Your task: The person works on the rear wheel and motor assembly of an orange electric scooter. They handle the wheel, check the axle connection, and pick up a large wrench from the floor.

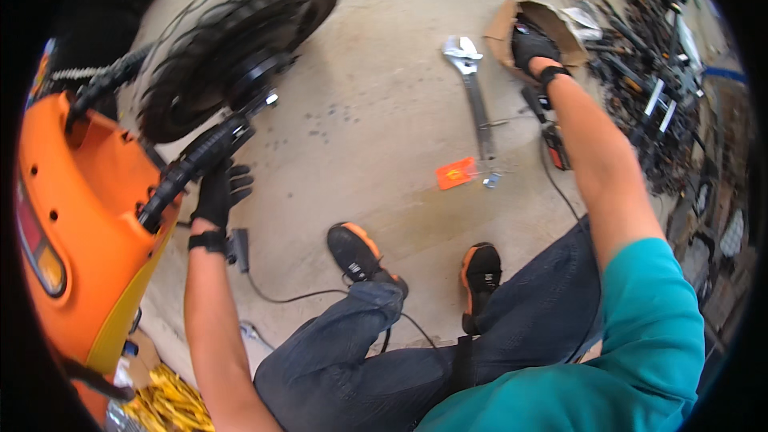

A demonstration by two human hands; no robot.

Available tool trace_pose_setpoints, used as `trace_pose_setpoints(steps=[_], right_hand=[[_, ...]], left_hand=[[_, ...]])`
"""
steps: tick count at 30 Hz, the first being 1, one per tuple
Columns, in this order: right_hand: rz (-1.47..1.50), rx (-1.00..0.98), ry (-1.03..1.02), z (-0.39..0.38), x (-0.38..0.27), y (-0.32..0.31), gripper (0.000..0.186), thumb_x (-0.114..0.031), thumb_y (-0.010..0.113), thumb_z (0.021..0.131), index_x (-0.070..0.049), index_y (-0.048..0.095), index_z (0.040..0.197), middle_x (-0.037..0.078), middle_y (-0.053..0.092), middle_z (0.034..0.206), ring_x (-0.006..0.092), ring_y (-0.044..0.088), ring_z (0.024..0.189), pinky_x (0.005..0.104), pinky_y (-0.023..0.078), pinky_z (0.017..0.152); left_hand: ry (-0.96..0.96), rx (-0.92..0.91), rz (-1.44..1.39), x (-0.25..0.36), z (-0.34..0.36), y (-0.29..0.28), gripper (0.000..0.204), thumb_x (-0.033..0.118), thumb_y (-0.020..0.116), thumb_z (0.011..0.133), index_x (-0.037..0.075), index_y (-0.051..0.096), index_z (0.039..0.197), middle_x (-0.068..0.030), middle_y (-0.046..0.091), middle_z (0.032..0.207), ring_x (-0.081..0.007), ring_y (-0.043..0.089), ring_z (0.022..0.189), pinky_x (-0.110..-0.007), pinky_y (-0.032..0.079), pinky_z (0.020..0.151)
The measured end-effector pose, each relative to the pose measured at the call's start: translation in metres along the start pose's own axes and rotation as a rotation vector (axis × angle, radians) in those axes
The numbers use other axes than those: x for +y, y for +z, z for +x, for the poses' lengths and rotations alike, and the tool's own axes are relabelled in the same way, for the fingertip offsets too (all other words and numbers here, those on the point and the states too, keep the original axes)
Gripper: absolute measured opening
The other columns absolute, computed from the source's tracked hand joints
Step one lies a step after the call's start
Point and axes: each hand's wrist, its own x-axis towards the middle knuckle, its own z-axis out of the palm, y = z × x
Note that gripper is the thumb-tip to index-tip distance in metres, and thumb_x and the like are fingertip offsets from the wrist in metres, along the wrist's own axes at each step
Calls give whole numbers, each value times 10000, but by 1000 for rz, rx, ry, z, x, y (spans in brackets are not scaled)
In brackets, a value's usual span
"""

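My left hand (218, 194), in a black glove, is beside the lower part of a black shock absorber or fork leg (200, 156). Its fingers are stretched out and apart, and I cannot tell whether the palm touches the leg. That leg runs from an orange vehicle body (100, 160) to the hub of a fat black tyre (316, 0). At the far right my right hand (531, 46), also gloved in black, reaches into an opened brown cardboard box (501, 28). Dark items are partly visible inside the box, but my right fingers are hidden among them.
On the concrete floor lie a large adjustable wrench (474, 96), an orange packet (456, 174) and a black and red power tool (555, 146). Many dark metal parts (640, 56) are heaped at the right. A black cable (292, 299) runs past my shoes.
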Motion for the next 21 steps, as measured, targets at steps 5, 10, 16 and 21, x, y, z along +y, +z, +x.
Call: trace_pose_setpoints(steps=[5,10,16,21], right_hand=[[19,-197,90,1,14,-17,496,-324,479,957,-132,498,1414,137,502,1459,351,500,1314,431,410,1093],[300,62,289,15,20,-54,451,-412,555,937,-59,598,1213,260,645,1182,424,636,1062,489,508,912],[1595,-324,-211,-51,-193,-58,352,-261,565,986,-117,493,1300,82,646,1064,184,661,877,336,553,680],[1790,-573,-74,-156,-365,-80,355,-323,527,1006,-56,509,1239,90,644,934,150,602,748,331,532,656]], left_hand=[[14,-30,35,12,-12,10,559,570,473,985,80,480,1252,-120,674,1114,-236,676,961,-399,546,833],[-23,-3,130,26,-19,12,549,569,476,983,85,486,1242,-113,680,1083,-225,682,950,-390,539,819],[-80,7,197,37,-23,15,473,555,480,989,110,495,1149,-87,679,1022,-211,692,889,-378,552,757],[-99,82,185,36,-20,22,494,593,495,964,167,512,1213,-97,677,1073,-217,686,898,-372,546,752]])
